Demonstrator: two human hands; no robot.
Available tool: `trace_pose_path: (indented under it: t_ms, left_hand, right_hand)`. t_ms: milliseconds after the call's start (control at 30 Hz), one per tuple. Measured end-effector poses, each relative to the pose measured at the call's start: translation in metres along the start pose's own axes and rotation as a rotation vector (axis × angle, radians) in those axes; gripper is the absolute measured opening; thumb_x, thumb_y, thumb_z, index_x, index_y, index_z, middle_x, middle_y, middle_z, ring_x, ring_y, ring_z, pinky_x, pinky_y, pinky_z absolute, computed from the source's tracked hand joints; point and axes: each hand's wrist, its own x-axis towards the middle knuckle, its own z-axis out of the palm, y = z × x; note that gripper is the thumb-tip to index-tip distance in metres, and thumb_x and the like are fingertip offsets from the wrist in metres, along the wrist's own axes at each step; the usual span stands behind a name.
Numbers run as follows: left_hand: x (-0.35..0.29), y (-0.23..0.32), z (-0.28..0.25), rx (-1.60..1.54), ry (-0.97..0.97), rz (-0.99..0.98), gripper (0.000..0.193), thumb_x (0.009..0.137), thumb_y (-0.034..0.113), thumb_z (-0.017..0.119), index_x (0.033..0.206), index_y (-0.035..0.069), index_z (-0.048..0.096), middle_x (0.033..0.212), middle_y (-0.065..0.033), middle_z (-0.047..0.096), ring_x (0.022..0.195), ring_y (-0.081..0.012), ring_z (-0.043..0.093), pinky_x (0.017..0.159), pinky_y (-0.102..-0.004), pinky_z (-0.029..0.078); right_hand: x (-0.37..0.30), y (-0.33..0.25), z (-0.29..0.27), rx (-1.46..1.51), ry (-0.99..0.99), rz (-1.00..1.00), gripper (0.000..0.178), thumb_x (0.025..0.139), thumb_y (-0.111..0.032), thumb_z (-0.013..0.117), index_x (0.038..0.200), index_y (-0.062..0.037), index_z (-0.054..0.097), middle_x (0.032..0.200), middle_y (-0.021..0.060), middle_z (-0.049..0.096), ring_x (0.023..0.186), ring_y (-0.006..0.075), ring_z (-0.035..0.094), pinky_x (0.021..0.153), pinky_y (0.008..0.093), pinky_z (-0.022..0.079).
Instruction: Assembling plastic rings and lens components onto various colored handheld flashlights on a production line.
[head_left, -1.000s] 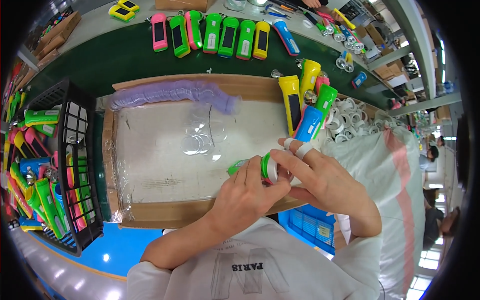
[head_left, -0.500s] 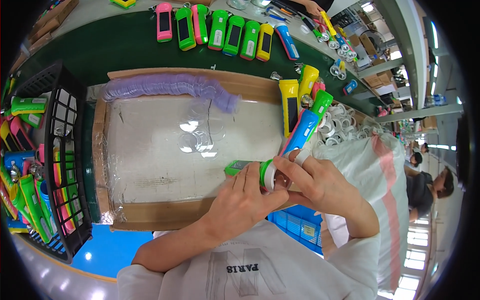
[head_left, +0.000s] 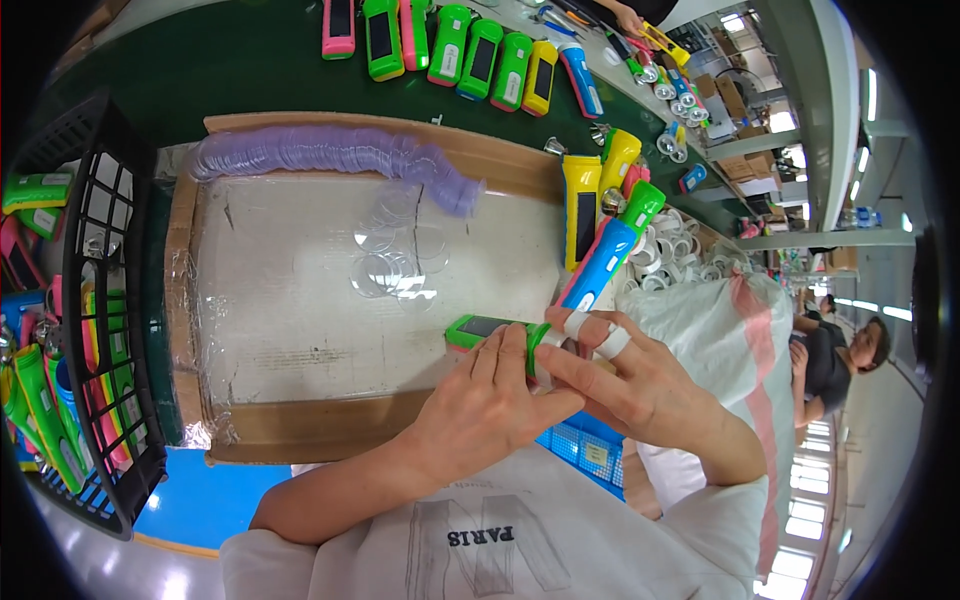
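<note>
My left hand [head_left: 485,400] is closed around a green flashlight [head_left: 488,327] with a dark panel on its side. The flashlight lies tilted over the tray, its wide head toward my right hand [head_left: 650,395]. My right fingers are bent beside that head and pinch a white plastic ring [head_left: 577,322]. A second white band [head_left: 612,343] sits around one of my right fingers. My fingers partly hide the flashlight's front. Beyond my right hand a blue flashlight [head_left: 603,265] leans among yellow and green ones.
A shallow cardboard tray [head_left: 300,425] holds loose clear discs [head_left: 385,275] and a long stack of purplish discs [head_left: 310,155]. At left stands a black crate [head_left: 110,320] of flashlights. More flashlights line the green table. White rings [head_left: 690,245] and a woven sack [head_left: 700,330] are at right.
The white ring has come away from the flashlight's head and is now in my right fingers. My hands stay close together. The view has shifted slightly.
</note>
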Motion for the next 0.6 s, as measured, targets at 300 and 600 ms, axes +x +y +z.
trace_pose_path:
  t_ms: [300, 600]
  left_hand:
    - [-0.001, 0.009, -0.001, -0.022, 0.007, 0.022, 0.017, 0.083, 0.018, 0.06, 0.098, 0.013, 0.054, 0.098, -0.029, 0.063, 0.091, -0.0358, 0.068, 0.081, -0.0411, 0.057]
    - [0.006, 0.008, 0.004, -0.034, -0.05, 0.1, 0.014, 0.084, 0.016, 0.058, 0.097, 0.013, 0.054, 0.099, -0.03, 0.063, 0.093, -0.037, 0.068, 0.08, -0.0398, 0.057]
  right_hand:
    - [-0.011, 0.002, 0.006, -0.092, 0.018, -0.184, 0.052, 0.069, -0.008, 0.07, 0.12, 0.0006, 0.057, 0.101, 0.0112, 0.058, 0.093, 0.0329, 0.057, 0.067, 0.0325, 0.056]
    - [-0.022, -0.001, 0.005, -0.105, -0.053, 0.234, 0.061, 0.07, -0.018, 0.079, 0.121, 0.0031, 0.054, 0.103, 0.0112, 0.06, 0.074, 0.0211, 0.062, 0.054, 0.0332, 0.052]
